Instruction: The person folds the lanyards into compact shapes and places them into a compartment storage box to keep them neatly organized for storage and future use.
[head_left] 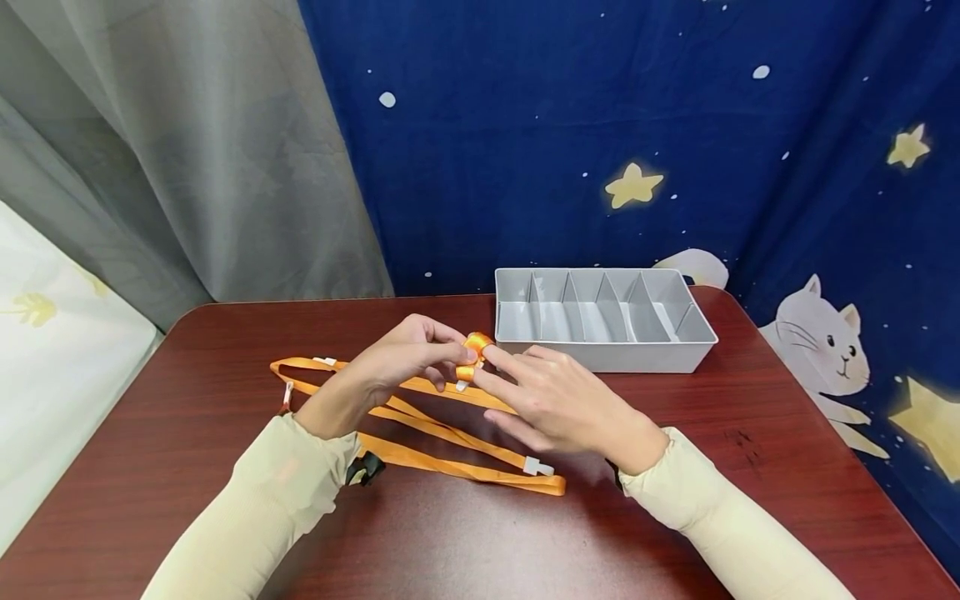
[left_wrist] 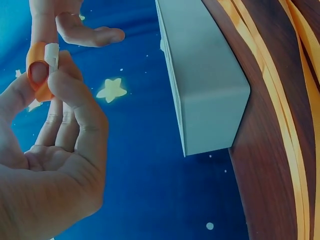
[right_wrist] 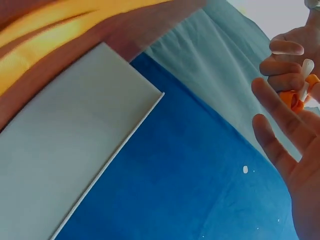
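My left hand (head_left: 393, 360) pinches a small orange coil of lanyard strap (head_left: 477, 342) between thumb and fingers. A white plastic clip (left_wrist: 52, 56) sits on the coil, held under the left thumb in the left wrist view. A finger of my right hand (head_left: 566, 400) passes through the coil, and its tip shows in the opening. The other right fingers (right_wrist: 280, 112) stretch out straight, spread apart. Below both hands, loose orange lanyards (head_left: 465, 471) lie lengthwise on the table, partly hidden by the left hand and forearm.
At the back right of the dark red wooden table (head_left: 465, 550) stands a grey divided box (head_left: 615, 358) with several compartments. White clips (head_left: 536, 467) are fixed to the lying lanyards. A blue star-patterned curtain (head_left: 525, 150) and a grey curtain (head_left: 225, 150) hang behind the table.
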